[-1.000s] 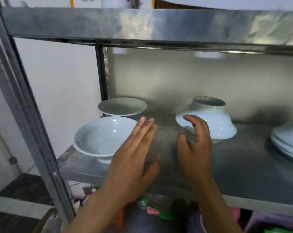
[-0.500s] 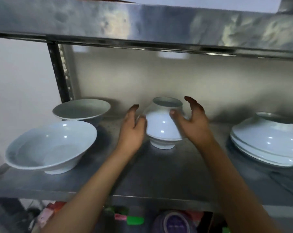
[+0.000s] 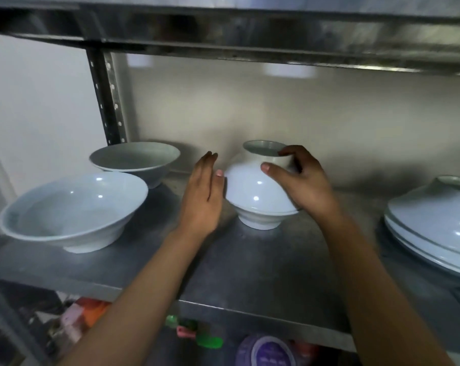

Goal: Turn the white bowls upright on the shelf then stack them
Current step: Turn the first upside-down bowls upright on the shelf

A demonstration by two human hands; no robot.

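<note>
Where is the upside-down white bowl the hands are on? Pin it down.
The upside-down white bowl sits mid-shelf near the back wall, atop another small bowl, between the left hand and right hand.

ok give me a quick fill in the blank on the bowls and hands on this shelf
1. The middle bowl held by the right hand sits ____ on another bowl.
2. The left hand touches that bowl with ____ fingers.
3. The two bowls at left are ____ side up.

Missing words: upside down; straight; right
</note>
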